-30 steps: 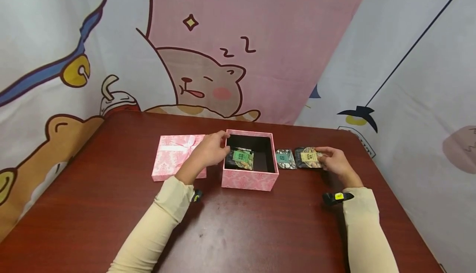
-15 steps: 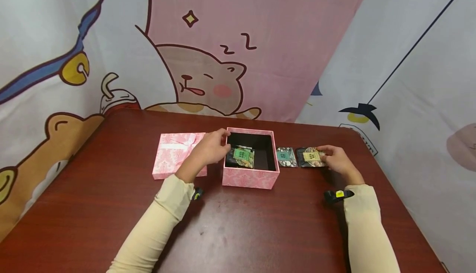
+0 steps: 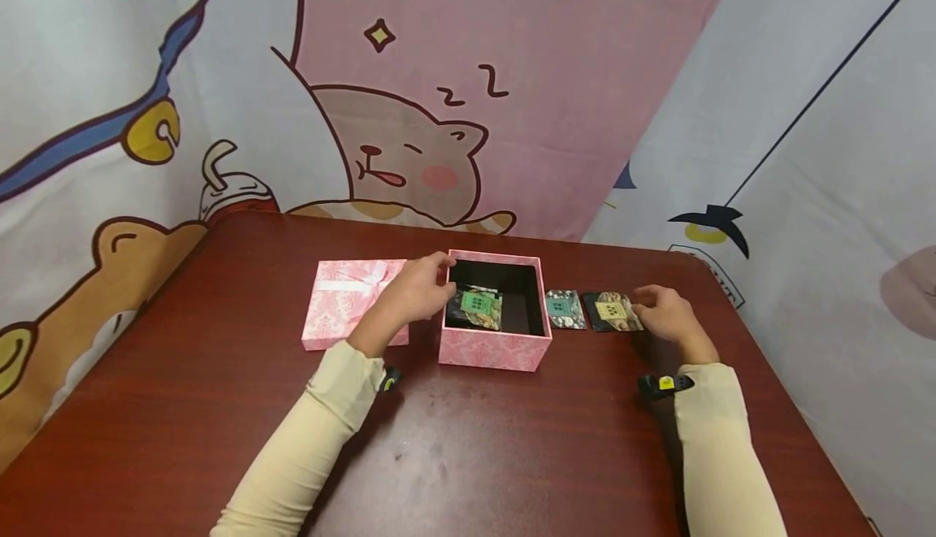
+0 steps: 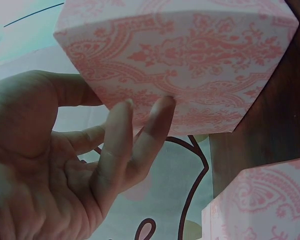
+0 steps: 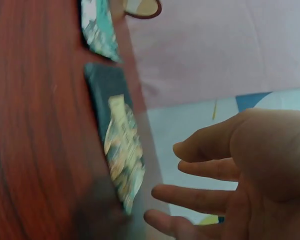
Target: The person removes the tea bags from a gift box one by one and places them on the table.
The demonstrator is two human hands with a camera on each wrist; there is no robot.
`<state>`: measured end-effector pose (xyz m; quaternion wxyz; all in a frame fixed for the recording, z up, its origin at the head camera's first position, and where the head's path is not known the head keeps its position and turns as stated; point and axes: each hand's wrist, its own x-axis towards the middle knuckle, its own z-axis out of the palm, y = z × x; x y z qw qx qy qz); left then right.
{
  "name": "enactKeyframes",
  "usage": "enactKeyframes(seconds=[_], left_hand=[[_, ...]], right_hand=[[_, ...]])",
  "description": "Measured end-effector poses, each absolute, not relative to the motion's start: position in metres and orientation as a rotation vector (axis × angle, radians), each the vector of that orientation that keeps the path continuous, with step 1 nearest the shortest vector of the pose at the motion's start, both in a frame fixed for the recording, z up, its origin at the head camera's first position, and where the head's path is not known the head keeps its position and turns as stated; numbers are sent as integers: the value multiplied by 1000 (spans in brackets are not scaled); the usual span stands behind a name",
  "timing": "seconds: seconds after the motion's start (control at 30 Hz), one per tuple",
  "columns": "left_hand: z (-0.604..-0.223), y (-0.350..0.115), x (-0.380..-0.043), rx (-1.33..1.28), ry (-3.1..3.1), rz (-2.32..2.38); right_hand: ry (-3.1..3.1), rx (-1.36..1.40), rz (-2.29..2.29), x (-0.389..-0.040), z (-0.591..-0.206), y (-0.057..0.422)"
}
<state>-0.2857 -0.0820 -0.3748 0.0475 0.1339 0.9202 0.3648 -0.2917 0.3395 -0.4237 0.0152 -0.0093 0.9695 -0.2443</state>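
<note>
My left hand (image 3: 422, 285) grips the left wall of an open pink patterned box (image 3: 493, 350). In the left wrist view, some fingertips (image 4: 162, 107) lie against the outside of the box (image 4: 190, 65), while the thumb passes behind its edge. Inside, at the left, lies a dark packet with a green label (image 3: 478, 308). My right hand (image 3: 669, 315) holds nothing, its fingers loosely bent just right of a black packet with a yellow label (image 3: 614, 311). The right wrist view has a gap between those fingers and that packet (image 5: 122, 140). Between it and the box lies a teal-labelled packet (image 3: 565, 309).
Left of the box, partly behind my left hand, is the pink lid (image 3: 340, 301) with a white ribbon bow. Everything stands on a dark red-brown table (image 3: 468, 456). A cartoon-printed cloth (image 3: 556, 98) hangs along its back and sides.
My right hand has let go of the yellow-labelled packet, which now lies flat slightly further right. My left hand keeps its place on the box. The head view has shifted slightly.
</note>
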Motion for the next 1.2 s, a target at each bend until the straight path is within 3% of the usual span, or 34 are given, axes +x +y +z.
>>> enactKeyframes(seconds=[0.47, 0.67, 1.2], left_hand=[[-374, -82, -286, 408, 2791, 1146], [-373, -82, -287, 408, 2805, 1137], [-373, -80, -285, 406, 2795, 1138]], right_hand=[[2909, -25, -1225, -273, -369, 265], [2862, -147, -1395, -269, -349, 220], [2690, -299, -1337, -277, -351, 132]])
